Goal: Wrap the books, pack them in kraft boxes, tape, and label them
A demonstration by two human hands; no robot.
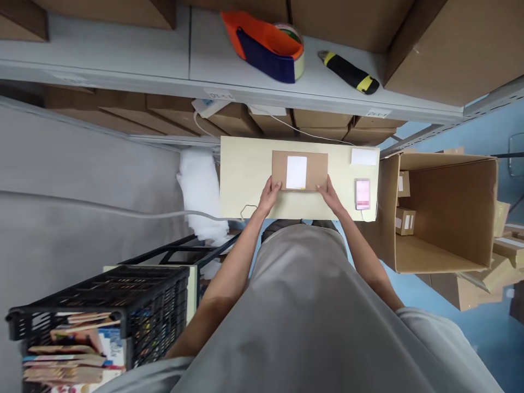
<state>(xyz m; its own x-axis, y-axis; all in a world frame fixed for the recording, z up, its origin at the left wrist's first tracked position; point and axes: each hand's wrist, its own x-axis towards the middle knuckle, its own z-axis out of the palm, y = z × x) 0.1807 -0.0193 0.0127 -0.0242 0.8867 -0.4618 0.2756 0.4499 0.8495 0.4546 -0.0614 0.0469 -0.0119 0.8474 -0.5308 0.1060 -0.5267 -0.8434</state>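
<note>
A small brown cardboard box [279,170] with a white label [296,172] on its top face is held over the pale yellow table [245,164]. My left hand [269,196] grips its near left corner, thumb on top and fingers mostly hidden at the side. On the near right corner my right hand [329,196] holds it in the same way. Right of the box lies a phone [362,194] with a lit pinkish screen and a cable. A white paper slip or label stack [363,157] sits above the phone.
A shelf [155,60] above the table bears an orange and blue tape dispenser [268,46], a black-yellow utility knife [350,72] and cartons. A large open carton [446,213] with small boxes stands right. Left are white wrapping material [200,191] and a black crate [159,311] of packets.
</note>
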